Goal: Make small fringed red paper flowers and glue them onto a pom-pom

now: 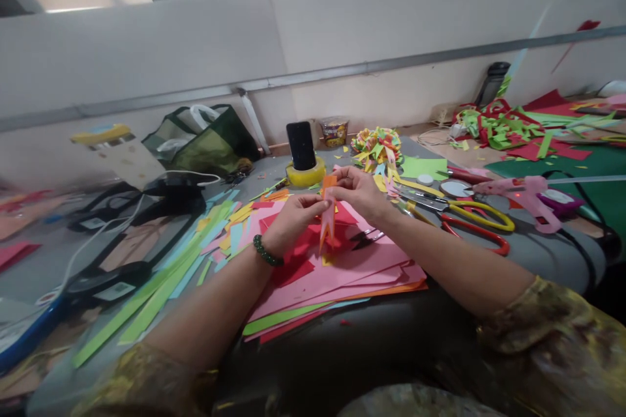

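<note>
Between my two hands stands a narrow folded strip of orange and pink paper (328,225), its lower end cut into points. My left hand (300,216) pinches it from the left, thumb and fingers closed. From the right, my right hand (357,194) grips its upper part. Beneath both hands lies a stack of pink paper sheets (303,290), with red paper pieces (293,265) on top. Small dark-bladed scissors (366,239) rest on the stack, just right of the strip.
Large scissors with a yellow handle (482,215) and a red handle (474,234) lie at right, beside a pink glue gun (533,199). A phone (301,145) leans on a yellow tape roll (306,173). Green paper strips (161,280) spread at left. Behind sits a colourful paper pompom (376,146).
</note>
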{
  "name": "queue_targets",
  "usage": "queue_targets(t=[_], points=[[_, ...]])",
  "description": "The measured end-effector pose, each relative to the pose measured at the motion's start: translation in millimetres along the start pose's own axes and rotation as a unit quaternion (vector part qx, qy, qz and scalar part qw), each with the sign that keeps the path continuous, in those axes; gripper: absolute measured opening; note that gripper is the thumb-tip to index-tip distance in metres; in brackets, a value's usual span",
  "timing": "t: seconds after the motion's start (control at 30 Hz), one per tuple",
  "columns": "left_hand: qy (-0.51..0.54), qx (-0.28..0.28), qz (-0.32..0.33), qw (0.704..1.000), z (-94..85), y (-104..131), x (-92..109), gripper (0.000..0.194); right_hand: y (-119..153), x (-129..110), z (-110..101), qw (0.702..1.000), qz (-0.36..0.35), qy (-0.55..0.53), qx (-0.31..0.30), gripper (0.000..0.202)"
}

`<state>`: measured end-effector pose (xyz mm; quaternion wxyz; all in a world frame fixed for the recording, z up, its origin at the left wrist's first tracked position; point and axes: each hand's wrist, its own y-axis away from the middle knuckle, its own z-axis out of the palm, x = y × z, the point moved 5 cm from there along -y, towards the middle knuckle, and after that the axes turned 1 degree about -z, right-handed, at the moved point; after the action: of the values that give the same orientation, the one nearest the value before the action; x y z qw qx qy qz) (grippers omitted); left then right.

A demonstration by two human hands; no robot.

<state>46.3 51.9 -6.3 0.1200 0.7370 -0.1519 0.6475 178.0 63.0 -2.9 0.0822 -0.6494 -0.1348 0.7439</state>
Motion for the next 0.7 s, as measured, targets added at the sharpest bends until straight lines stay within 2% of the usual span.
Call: queue_targets(t=[0.23, 0.47, 0.57, 0.7], points=[[-0.005, -0.004, -0.005, 1.0, 1.9, 1.7, 1.2, 0.025, 0.5, -1.9, -0.6, 0.999, 0.013, 0.036, -0.023, 0.034], [-0.039, -0.022, -0.009, 0.999, 2.9, 4.3, 0.2, 0.027, -4.9, -2.3, -6.9, 0.999, 0.008, -0.025, 0.028, 0.036], [-0.007, -0.036, -0.036, 0.999, 5.2, 5.3, -0.8, 0.032, -5.9, -1.9, -8.2, 0.999, 0.004, -0.029, 0.036, 0.037], [0.025, -0.025, -0.046, 0.998, 4.5, 4.2, -1.3, 0.033, -4.4, -0.2, -5.1, 1.0, 0.002, -0.016, 0.018, 0.035]])
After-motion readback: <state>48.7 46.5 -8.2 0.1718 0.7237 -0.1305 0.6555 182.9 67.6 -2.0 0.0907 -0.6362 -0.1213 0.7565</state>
